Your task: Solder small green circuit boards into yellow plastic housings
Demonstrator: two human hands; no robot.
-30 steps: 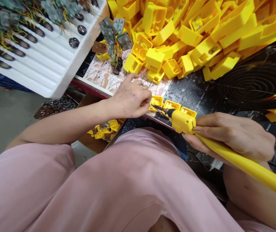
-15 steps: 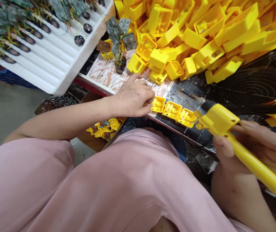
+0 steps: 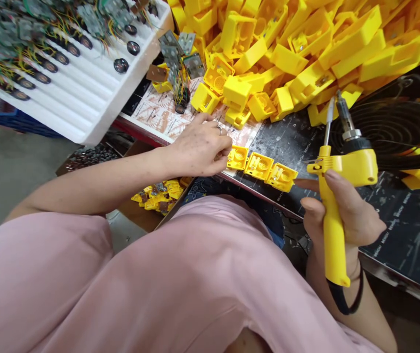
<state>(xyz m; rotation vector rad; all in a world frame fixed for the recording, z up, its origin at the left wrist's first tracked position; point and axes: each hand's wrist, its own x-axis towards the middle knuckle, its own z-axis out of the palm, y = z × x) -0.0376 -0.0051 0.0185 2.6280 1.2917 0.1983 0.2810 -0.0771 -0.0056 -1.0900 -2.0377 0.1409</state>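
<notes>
My left hand (image 3: 200,147) rests at the bench's front edge, fingers curled against the leftmost of three small yellow plastic housings (image 3: 261,166) lined up in a row; whether it grips that piece I cannot make out. My right hand (image 3: 345,213) is closed round the handle of a yellow soldering gun (image 3: 336,196), held upright with its metal tip pointing away, to the right of the row and above the black mat (image 3: 397,220).
A big heap of yellow plastic shells (image 3: 305,44) fills the back of the bench. A white foam tray (image 3: 73,93) with wired circuit boards sits at the left. A black fan grille (image 3: 397,132) lies at the right. A box of small parts (image 3: 158,193) sits under the edge.
My right hand has pulled the soldering gun away from the row to the right and turned it upright. My left hand has stayed at the row of housings.
</notes>
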